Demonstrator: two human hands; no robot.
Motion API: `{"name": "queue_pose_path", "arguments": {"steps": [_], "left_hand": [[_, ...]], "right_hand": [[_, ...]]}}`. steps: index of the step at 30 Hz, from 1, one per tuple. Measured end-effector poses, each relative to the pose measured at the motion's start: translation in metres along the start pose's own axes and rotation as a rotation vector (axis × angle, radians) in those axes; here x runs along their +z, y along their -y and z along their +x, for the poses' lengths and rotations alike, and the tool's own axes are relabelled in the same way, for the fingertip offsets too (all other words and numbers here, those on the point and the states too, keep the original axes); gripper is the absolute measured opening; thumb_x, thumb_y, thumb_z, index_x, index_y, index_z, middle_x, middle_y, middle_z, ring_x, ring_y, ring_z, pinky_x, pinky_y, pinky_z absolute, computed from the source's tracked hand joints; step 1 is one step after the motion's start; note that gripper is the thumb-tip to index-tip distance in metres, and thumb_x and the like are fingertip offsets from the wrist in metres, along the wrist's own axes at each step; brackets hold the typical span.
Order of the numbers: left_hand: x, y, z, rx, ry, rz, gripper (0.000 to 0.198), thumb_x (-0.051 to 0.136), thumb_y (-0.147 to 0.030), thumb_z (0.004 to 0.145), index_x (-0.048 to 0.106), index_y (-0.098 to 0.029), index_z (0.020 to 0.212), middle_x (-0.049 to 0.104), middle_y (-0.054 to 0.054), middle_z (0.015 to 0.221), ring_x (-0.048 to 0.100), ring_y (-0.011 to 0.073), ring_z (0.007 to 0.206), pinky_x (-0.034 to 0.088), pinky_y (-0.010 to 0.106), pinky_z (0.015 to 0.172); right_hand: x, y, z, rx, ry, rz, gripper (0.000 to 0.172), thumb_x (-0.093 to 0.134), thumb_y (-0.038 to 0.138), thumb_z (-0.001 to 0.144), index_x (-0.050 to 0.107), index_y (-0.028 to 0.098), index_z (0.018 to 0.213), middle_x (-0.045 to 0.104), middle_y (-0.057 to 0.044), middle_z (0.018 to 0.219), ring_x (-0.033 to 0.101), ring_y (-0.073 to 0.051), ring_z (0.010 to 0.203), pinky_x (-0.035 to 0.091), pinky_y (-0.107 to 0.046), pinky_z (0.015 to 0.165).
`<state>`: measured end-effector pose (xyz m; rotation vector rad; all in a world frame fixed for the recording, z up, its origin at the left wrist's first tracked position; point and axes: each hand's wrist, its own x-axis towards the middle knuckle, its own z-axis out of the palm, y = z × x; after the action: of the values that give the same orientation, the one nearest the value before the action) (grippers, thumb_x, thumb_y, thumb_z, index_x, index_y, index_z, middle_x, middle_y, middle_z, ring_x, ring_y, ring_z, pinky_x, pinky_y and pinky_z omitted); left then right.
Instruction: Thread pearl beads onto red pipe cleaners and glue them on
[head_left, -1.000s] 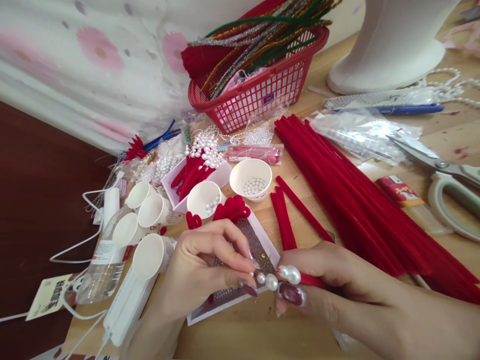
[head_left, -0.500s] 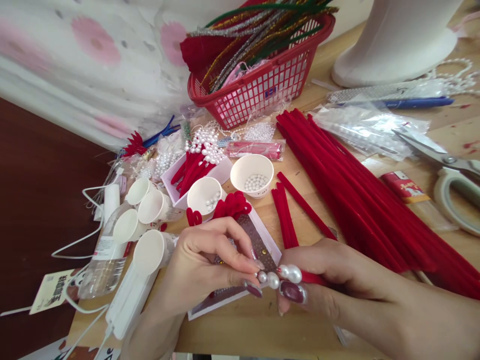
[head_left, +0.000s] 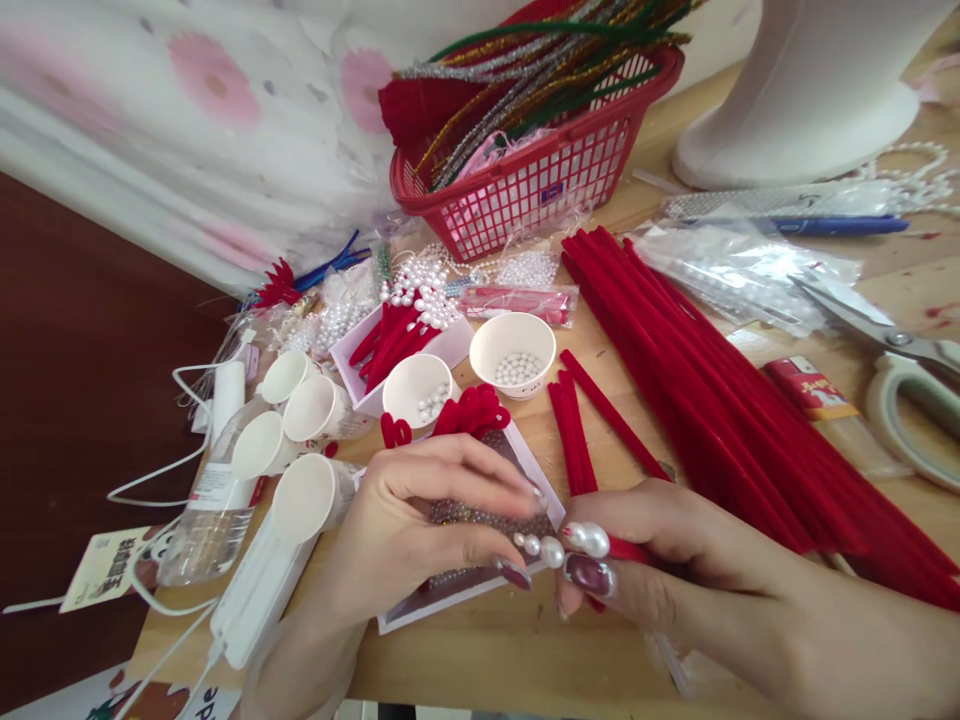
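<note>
My right hand [head_left: 675, 570] pinches a short red pipe cleaner [head_left: 622, 549] with several white pearls [head_left: 559, 546] at its tip, near the table's front edge. My left hand [head_left: 420, 530] meets it from the left, thumb and forefinger closed at the pearl end. Both hands hover over a flat white box [head_left: 450, 590] holding small beads. Behind it lie red bent pieces [head_left: 472, 410] and short red sticks [head_left: 574, 440].
Two paper cups with pearls [head_left: 514, 350] [head_left: 417, 390] stand behind the box; several empty cups [head_left: 300, 440] and a water bottle [head_left: 210, 510] sit at the left. Long red pipe cleaners [head_left: 712, 400], scissors [head_left: 877, 320], a tape roll [head_left: 907, 410] and a red basket [head_left: 547, 170] are farther back.
My left forefinger has lifted slightly and the fingers have shifted at the pearl end. The right hand holds almost still. The camera has tilted a little.
</note>
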<state>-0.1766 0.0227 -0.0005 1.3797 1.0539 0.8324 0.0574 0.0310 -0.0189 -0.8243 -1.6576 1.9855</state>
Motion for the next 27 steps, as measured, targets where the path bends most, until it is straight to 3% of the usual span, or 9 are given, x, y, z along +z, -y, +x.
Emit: {"name": "queue_pose_path", "arguments": {"steps": [2,5,7,10,12,14,19,24,27], "left_hand": [[-0.004,-0.004,0.000,-0.009,-0.009,-0.013,0.041,0.091,-0.024,0.068,0.081,-0.035,0.106,0.080,0.002,0.101,0.071,0.0150,0.084,0.060,0.022,0.074],[-0.010,-0.011,-0.001,-0.079,-0.052,0.027,0.025,0.077,-0.026,0.086,0.079,-0.031,0.110,0.081,0.002,0.094,0.071,0.0128,0.072,0.059,0.020,0.064],[-0.010,-0.013,-0.002,-0.151,-0.065,0.267,0.018,0.067,-0.021,0.091,0.080,-0.026,0.102,0.081,0.002,0.084,0.070,0.0136,0.064,0.058,0.022,0.060],[-0.004,-0.009,-0.003,-0.132,-0.057,0.774,0.019,0.064,-0.017,0.090,0.079,-0.023,0.099,0.081,0.004,0.093,0.074,0.0209,0.078,0.059,0.032,0.074],[0.002,-0.004,-0.002,-0.088,-0.047,1.007,0.021,0.062,-0.019,0.093,0.075,-0.023,0.109,0.079,0.007,0.105,0.073,0.0263,0.092,0.057,0.039,0.086],[0.007,0.000,0.000,-0.090,0.013,1.118,0.022,0.057,-0.023,0.097,0.070,-0.022,0.114,0.077,0.008,0.108,0.072,0.0282,0.095,0.056,0.041,0.085],[0.014,0.008,0.003,-0.087,0.184,1.216,0.017,0.044,-0.017,0.100,0.061,-0.020,0.099,0.070,0.007,0.096,0.069,0.0256,0.086,0.053,0.036,0.072],[0.011,0.015,0.000,-0.097,0.226,1.177,0.020,0.037,-0.016,0.101,0.057,-0.020,0.099,0.070,0.008,0.098,0.070,0.0269,0.088,0.052,0.038,0.075],[0.010,0.013,-0.003,-0.133,0.215,1.155,0.020,0.037,-0.018,0.101,0.057,-0.020,0.098,0.071,0.009,0.097,0.071,0.0270,0.087,0.052,0.038,0.075]], "right_hand": [[0.000,0.002,0.001,0.015,0.007,0.031,0.043,0.056,0.057,0.096,0.078,0.021,0.089,0.070,-0.005,0.081,0.063,-0.020,0.077,0.052,-0.028,0.069],[0.002,0.004,-0.001,0.055,0.029,0.043,0.044,0.055,0.058,0.096,0.078,0.021,0.093,0.070,-0.004,0.084,0.063,-0.019,0.076,0.051,-0.027,0.066],[0.003,0.003,-0.005,0.125,-0.025,0.039,0.044,0.057,0.062,0.093,0.079,0.024,0.094,0.071,-0.005,0.087,0.064,-0.021,0.082,0.053,-0.029,0.071],[0.002,0.000,-0.010,0.235,-0.150,0.070,0.046,0.060,0.067,0.088,0.079,0.027,0.102,0.069,-0.004,0.085,0.065,-0.024,0.087,0.054,-0.036,0.085],[0.002,-0.003,-0.011,0.210,-0.149,0.137,0.048,0.060,0.068,0.088,0.076,0.026,0.105,0.064,-0.002,0.075,0.062,-0.022,0.076,0.056,-0.037,0.079],[0.001,-0.003,-0.009,0.151,-0.104,0.197,0.045,0.061,0.067,0.088,0.074,0.025,0.101,0.060,0.000,0.070,0.057,-0.019,0.067,0.057,-0.035,0.073],[0.001,0.005,-0.004,0.173,-0.063,0.133,0.042,0.063,0.066,0.087,0.071,0.026,0.098,0.059,-0.001,0.079,0.058,-0.017,0.071,0.059,-0.033,0.075],[-0.001,0.007,-0.007,0.187,-0.029,-0.006,0.041,0.060,0.064,0.090,0.071,0.029,0.109,0.067,-0.006,0.098,0.065,-0.026,0.094,0.059,-0.037,0.085],[-0.001,0.006,-0.009,0.217,-0.029,0.028,0.043,0.059,0.067,0.089,0.072,0.027,0.101,0.066,-0.004,0.089,0.064,-0.023,0.085,0.059,-0.037,0.083]]}}
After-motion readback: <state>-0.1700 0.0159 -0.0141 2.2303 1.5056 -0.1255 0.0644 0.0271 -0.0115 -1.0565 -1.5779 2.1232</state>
